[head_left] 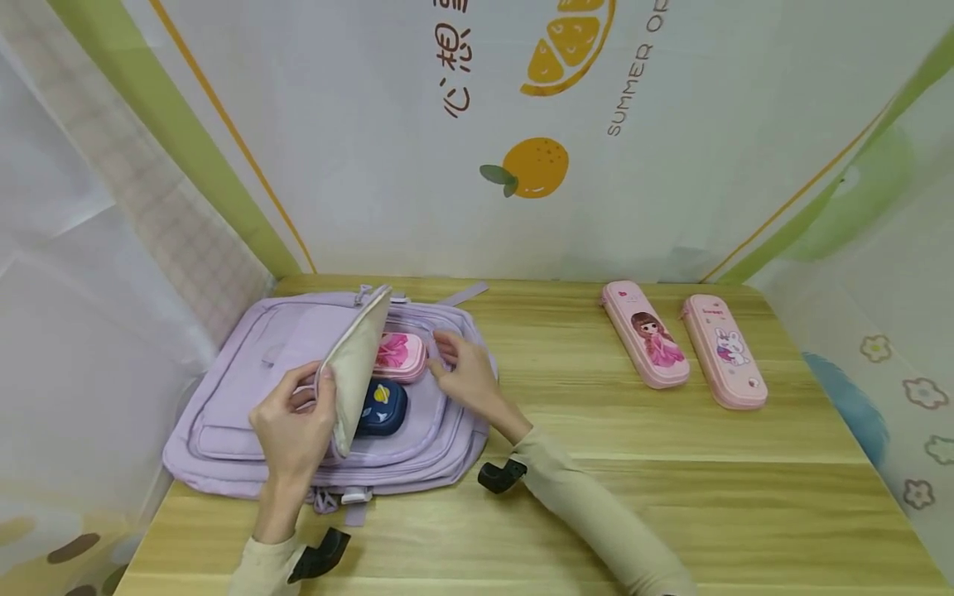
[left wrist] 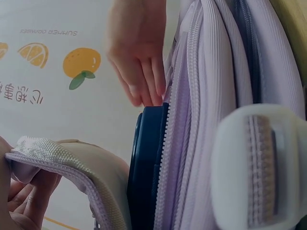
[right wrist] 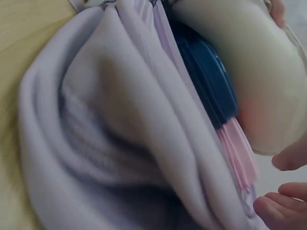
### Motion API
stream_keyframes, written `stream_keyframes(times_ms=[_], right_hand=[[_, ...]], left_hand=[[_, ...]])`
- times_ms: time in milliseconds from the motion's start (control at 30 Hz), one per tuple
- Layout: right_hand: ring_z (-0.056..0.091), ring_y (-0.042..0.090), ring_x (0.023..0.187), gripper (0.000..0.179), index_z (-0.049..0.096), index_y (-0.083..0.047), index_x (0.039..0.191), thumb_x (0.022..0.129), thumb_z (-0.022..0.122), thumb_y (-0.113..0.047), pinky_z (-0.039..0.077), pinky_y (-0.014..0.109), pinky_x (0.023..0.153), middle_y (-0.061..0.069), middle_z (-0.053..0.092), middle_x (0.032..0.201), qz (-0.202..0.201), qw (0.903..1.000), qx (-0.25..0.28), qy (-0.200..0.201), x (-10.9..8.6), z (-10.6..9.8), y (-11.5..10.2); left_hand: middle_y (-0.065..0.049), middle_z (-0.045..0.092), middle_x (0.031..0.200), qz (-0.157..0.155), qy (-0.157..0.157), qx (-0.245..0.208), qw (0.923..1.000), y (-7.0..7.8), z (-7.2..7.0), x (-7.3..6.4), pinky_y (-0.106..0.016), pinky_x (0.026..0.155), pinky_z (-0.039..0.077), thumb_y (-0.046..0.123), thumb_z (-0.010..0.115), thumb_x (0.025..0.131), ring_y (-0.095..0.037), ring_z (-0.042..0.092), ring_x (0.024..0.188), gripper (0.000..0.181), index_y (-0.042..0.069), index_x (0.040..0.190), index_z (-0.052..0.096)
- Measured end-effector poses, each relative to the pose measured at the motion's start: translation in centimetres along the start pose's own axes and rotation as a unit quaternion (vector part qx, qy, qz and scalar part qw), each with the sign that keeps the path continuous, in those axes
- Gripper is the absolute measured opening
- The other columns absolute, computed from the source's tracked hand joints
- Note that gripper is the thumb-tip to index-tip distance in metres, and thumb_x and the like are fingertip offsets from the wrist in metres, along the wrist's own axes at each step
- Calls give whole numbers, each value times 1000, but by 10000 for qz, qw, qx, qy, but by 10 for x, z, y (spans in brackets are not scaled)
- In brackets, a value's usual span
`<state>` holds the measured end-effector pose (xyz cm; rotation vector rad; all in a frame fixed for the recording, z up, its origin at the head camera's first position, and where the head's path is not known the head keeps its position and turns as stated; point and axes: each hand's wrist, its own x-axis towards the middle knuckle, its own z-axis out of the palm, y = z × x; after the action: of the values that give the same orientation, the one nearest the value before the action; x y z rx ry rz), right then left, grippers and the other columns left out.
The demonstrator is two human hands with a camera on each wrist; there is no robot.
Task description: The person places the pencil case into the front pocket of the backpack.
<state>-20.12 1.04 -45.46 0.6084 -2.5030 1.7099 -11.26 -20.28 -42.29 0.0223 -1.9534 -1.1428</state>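
Observation:
A lilac backpack lies on its back at the left of the table, its front pocket flap raised. My left hand pinches the flap's edge between thumb and fingers. Inside the pocket lie a pink pencil case and, nearer to me, a navy case with a planet picture. The flap covers their left ends. Just right of the pink case is my right hand, fingers loosely bent and holding nothing. In the right wrist view, its fingertips are apart from the pink case.
Two more pink pencil cases lie side by side at the right: one with a girl, one with a white rabbit. Backpack straps and a white buckle stick out toward the table's front. A printed curtain stands behind the wooden table.

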Motion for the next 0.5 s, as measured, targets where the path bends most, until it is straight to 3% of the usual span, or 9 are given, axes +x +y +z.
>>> stream_keyframes(times_ms=[200,500], right_hand=[[66,41,117,42,59,14,127,87,68,1,59,44,97,29,65,129,-487,9979,-149,407,-10,-31,7],[61,45,121,45,56,10,133,91,67,-3,57,50,101,31,62,131,-217,9952,-388,869,-25,-75,33]], left_hand=[[-22,72,75,-162,-77,48,9998,1,0,-2,-1,59,51,4,71,89,20,58,62,13,-7,95,76],[-22,72,75,-262,-92,-2,9996,2,3,-5,0,59,50,4,72,88,20,58,63,11,-4,94,77]])
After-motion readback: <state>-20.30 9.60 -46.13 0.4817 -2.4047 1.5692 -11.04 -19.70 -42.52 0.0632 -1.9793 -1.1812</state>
